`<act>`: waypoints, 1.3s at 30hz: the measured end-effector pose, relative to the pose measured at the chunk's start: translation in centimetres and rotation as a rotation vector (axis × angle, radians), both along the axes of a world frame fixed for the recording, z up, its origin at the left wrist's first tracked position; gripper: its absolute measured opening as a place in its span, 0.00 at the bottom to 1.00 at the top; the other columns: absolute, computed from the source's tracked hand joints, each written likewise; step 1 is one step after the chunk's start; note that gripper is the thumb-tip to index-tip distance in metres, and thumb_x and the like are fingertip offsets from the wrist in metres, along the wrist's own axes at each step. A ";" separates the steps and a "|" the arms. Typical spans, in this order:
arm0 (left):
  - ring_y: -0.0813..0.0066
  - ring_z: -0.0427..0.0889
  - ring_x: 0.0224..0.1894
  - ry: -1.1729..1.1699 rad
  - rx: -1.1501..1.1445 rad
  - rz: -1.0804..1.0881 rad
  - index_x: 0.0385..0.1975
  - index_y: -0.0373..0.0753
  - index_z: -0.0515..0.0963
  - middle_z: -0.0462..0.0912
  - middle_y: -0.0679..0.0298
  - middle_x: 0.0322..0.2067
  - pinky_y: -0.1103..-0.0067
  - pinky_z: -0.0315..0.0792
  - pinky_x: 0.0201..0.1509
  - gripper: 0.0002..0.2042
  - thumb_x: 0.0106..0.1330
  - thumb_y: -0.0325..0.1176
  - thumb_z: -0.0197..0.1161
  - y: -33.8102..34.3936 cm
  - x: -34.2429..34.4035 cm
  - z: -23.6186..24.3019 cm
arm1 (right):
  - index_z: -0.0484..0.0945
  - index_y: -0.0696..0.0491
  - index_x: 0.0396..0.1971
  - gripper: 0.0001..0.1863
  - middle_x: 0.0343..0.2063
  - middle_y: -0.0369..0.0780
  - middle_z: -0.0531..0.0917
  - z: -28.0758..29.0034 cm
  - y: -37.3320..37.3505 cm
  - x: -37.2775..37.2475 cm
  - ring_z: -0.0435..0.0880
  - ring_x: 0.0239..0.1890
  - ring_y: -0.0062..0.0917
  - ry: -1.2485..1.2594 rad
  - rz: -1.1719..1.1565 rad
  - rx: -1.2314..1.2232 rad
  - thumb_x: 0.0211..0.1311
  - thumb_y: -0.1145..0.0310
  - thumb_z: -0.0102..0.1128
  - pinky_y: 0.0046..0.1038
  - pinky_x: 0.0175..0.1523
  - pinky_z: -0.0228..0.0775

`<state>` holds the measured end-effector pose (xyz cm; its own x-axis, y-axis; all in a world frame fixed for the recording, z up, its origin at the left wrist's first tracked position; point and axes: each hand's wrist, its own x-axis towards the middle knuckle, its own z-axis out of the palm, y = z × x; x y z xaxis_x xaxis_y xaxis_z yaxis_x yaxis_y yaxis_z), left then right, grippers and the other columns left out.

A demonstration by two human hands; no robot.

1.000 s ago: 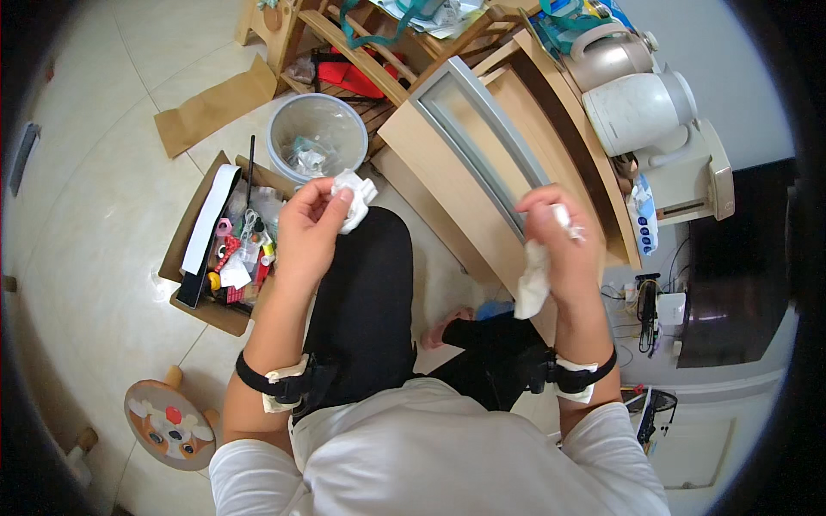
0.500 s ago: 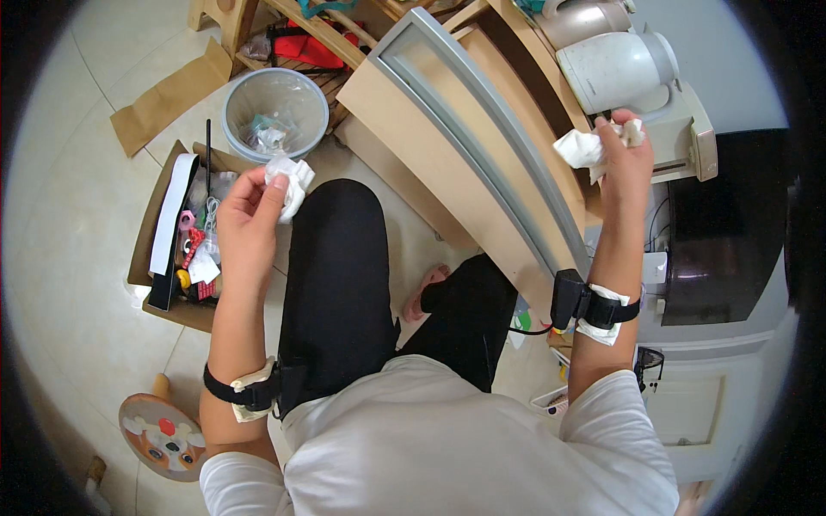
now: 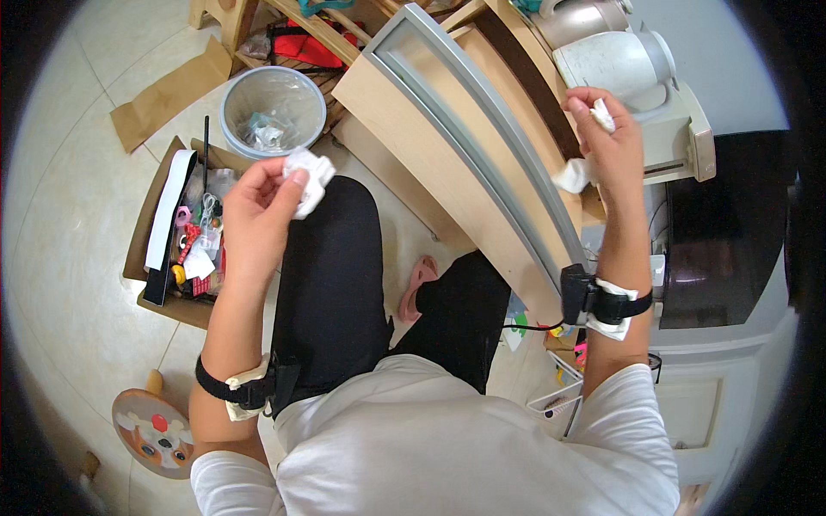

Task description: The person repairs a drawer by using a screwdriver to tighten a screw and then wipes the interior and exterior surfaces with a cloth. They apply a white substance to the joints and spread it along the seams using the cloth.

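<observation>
My left hand (image 3: 258, 206) pinches a crumpled white tissue (image 3: 307, 182) above my left thigh, just below a round bin (image 3: 235, 112) with a clear liner and some rubbish inside. On the right, my right hand (image 3: 607, 146) is closed on another white tissue (image 3: 571, 176), with bits of it showing above and below the fingers. That hand is over a wooden cabinet (image 3: 426, 163) with an opening at its back and a curved, grey-framed glass panel (image 3: 482, 112), near a white kettle (image 3: 602, 64).
A cardboard box (image 3: 148, 228) of small items is at left, with brown paper (image 3: 163, 95) behind and a round stool (image 3: 151, 430) below. A wooden rack (image 3: 284, 21) stands at the back. A white appliance (image 3: 697, 150) and dark screen (image 3: 718, 228) are at right.
Since a second ago my right hand has moved up and right toward the kettle. My left hand went down and left, then slightly up. Both still hold tissue. The view has shifted.
</observation>
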<state>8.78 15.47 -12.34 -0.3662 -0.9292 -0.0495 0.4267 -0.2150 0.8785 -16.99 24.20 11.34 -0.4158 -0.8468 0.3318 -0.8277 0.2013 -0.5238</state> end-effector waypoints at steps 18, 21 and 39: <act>0.83 0.75 0.26 0.027 -0.364 0.211 0.32 0.32 0.79 0.80 0.65 0.24 0.85 0.70 0.32 0.07 0.56 0.28 0.65 -0.5 -11.0 5.7 | 0.79 0.59 0.38 0.19 0.34 0.45 0.83 -3.2 3.0 0.5 0.82 0.36 0.34 0.460 0.095 0.172 0.49 0.62 0.68 0.28 0.43 0.72; 0.85 0.75 0.26 -0.026 -0.378 0.430 0.33 0.33 0.80 0.80 0.67 0.26 0.86 0.70 0.31 0.07 0.57 0.28 0.66 -1.6 -12.6 5.6 | 0.79 0.59 0.37 0.17 0.32 0.44 0.82 -4.4 4.5 0.4 0.81 0.34 0.33 0.257 0.032 0.167 0.52 0.63 0.66 0.27 0.41 0.71; 0.69 0.77 0.30 -0.168 -0.879 0.707 0.34 0.36 0.82 0.77 0.59 0.34 0.79 0.72 0.33 0.10 0.51 0.19 0.65 2.0 -16.6 3.7 | 0.80 0.55 0.38 0.14 0.28 0.45 0.81 -7.0 4.8 -0.1 0.79 0.31 0.34 0.339 0.025 0.018 0.54 0.64 0.64 0.29 0.36 0.69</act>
